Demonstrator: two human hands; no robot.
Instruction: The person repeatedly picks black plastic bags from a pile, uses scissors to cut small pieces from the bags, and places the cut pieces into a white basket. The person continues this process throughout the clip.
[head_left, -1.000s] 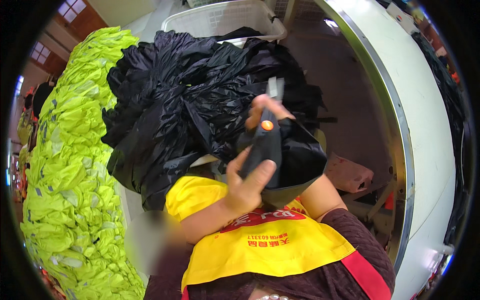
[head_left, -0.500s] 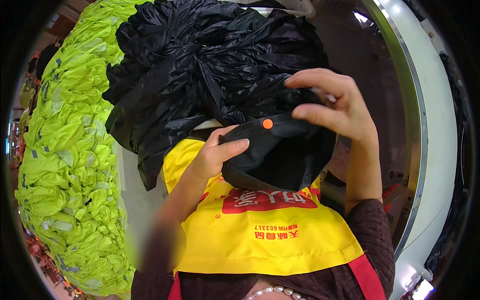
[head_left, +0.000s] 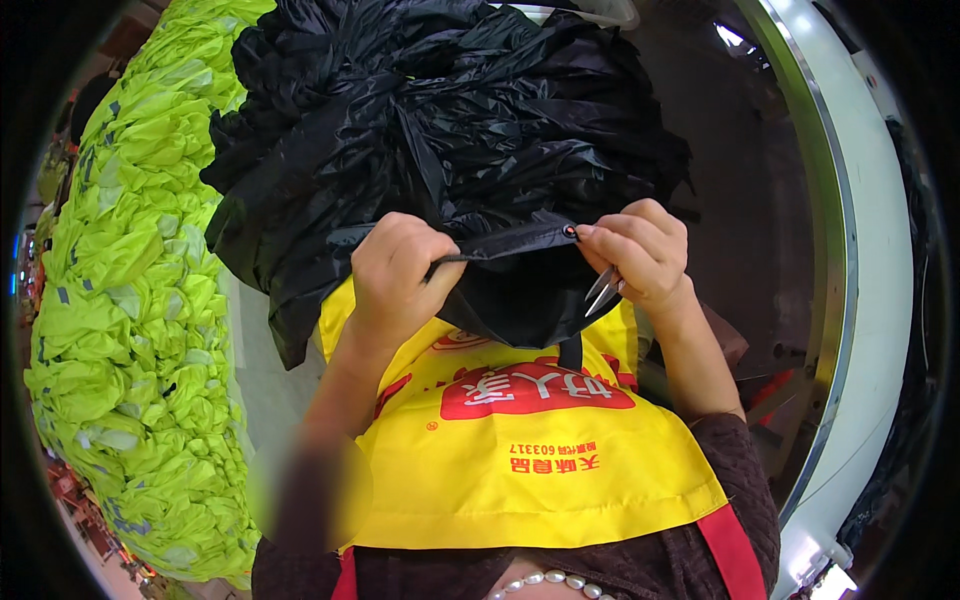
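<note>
Both hands are stretching a hem of black fabric (head_left: pixel 510 275) taut above my yellow apron (head_left: pixel 520 450). Left hand (head_left: pixel 395 280) is closed tight on the hem's left end; right hand (head_left: pixel 640 255) is pinching the other end, beside a small snap (head_left: pixel 570 232), while also tucking metal snips (head_left: pixel 602 290) in its fingers, blades pointing down. The fabric is hanging from the black pile (head_left: pixel 450 130) ahead, with the lime-green pile (head_left: pixel 130 300) well to my left. I am judging this the inspecting step, hunting loose threads along the hem. Next, I would need to swing the snips up to the edge without letting it go slack.
</note>
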